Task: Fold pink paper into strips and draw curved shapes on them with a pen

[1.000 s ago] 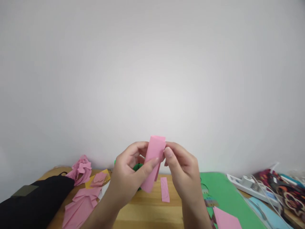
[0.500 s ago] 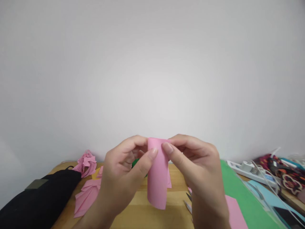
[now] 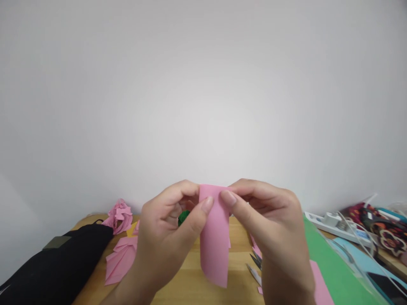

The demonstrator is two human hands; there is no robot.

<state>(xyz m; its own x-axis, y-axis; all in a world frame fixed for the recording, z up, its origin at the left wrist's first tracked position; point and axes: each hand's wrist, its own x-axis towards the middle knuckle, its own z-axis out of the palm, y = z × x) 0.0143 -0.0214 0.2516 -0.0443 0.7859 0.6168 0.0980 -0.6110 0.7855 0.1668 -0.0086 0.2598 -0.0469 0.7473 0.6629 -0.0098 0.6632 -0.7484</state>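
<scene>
A black cloth thing (image 3: 76, 254) is lying far left of the pink paper (image 3: 214, 250). The left hand (image 3: 165, 237) is pinching its left side, fingers (image 3: 193, 220) almost closed. The pink paper is hanging above the wooden surface (image 3: 187, 286), its bottom curling. The right hand (image 3: 275, 231) is squeezing its top right corner, fingers nearly closed. If thumbs are pressing too hard or pulling apart, it could crease or rip.
</scene>
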